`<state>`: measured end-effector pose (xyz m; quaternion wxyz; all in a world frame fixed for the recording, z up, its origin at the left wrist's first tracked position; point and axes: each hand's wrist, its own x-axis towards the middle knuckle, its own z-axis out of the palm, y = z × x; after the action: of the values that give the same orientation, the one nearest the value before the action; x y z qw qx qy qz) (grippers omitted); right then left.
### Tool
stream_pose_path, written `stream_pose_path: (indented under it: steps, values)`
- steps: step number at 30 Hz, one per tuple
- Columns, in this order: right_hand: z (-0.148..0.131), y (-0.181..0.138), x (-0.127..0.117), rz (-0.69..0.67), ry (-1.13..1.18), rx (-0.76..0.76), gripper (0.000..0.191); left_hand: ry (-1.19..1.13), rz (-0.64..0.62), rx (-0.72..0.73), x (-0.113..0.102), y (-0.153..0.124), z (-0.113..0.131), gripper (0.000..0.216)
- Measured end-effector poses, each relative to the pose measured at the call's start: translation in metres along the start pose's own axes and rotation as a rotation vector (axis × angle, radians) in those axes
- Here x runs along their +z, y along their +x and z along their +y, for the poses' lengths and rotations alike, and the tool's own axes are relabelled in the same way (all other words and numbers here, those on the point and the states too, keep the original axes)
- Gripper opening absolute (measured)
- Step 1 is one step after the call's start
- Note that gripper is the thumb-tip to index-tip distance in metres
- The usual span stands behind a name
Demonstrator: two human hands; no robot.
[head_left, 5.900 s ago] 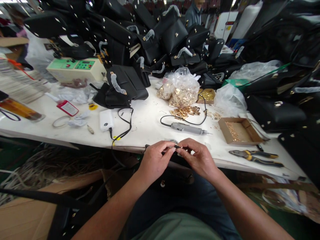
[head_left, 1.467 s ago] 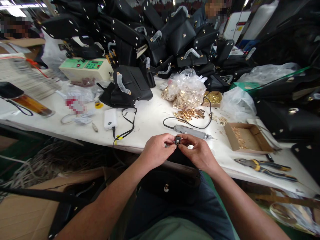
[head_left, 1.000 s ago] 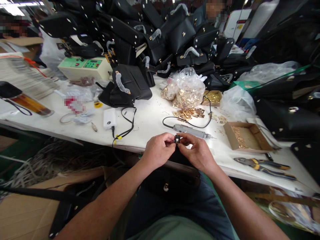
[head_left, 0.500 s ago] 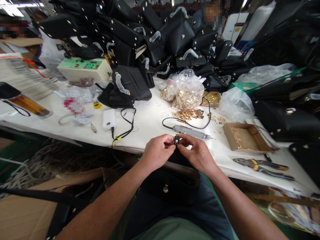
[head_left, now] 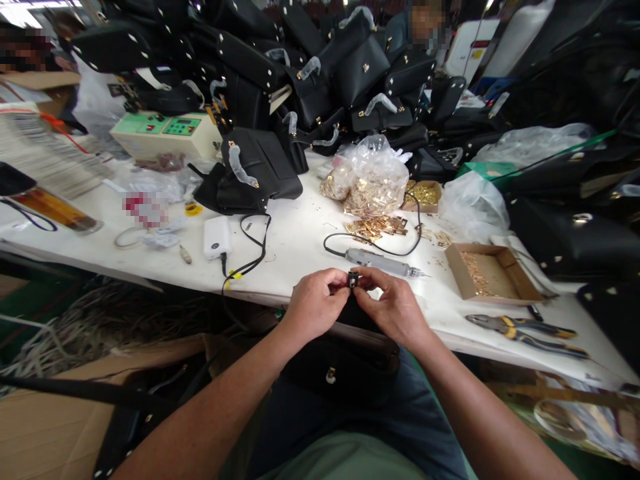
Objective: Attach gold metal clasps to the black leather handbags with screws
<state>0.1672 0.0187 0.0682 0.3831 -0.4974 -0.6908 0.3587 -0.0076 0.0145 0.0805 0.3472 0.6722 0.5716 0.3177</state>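
My left hand (head_left: 316,301) and my right hand (head_left: 393,300) meet at the table's front edge. Between their thumbs and fingertips they pinch a black strap end (head_left: 353,279) with a small bright metal fitting on it. Below, a black handbag (head_left: 350,370) with a metal clasp rests on my lap; its upper part is dark and partly hidden by my hands. Just beyond my fingers lies a grey corded electric screwdriver (head_left: 379,261), its tip pointing right. Neither hand touches it.
Pliers (head_left: 525,333) and a cardboard tray (head_left: 500,277) of small metal parts lie right. Loose gold fittings (head_left: 377,227) sit before a clear bag (head_left: 375,183) of hardware. A white power bank (head_left: 217,238) with cables is left. Black handbags (head_left: 360,70) pile up behind; a person (head_left: 425,27) is beyond.
Both hands stay together on the strap end, with hardly any movement. The view has shifted very slightly; the things on the table lie as before.
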Motion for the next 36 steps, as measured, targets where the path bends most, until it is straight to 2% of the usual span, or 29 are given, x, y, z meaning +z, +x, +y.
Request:
stream_pose_path:
  steps: [7, 13, 19, 23, 36]
  values:
    - [-0.0008, 0.0011, -0.0058, -0.061, 0.105, 0.007, 0.031, -0.048, -0.031, -0.004, -0.0027, 0.0016, -0.0015, 0.018]
    - [-0.0004, 0.0011, -0.0064, -0.046, 0.107, -0.009, 0.026, -0.062, -0.066, 0.022, -0.0073, 0.0029, 0.0, 0.02]
    - [0.0048, -0.0027, -0.0009, 0.022, -0.053, -0.103, 0.021, 0.108, -0.045, 0.087, -0.0076, 0.0034, -0.0018, 0.014]
    - [0.0063, -0.0042, -0.0004, 0.023, -0.044, -0.128, 0.019, 0.23, -0.041, 0.154, -0.0074, 0.0008, -0.0033, 0.013]
    - [0.0077, -0.0056, 0.0001, 0.055, -0.041, -0.103, 0.021, 0.248, -0.008, 0.163, -0.0045, -0.0042, -0.0025, 0.011]
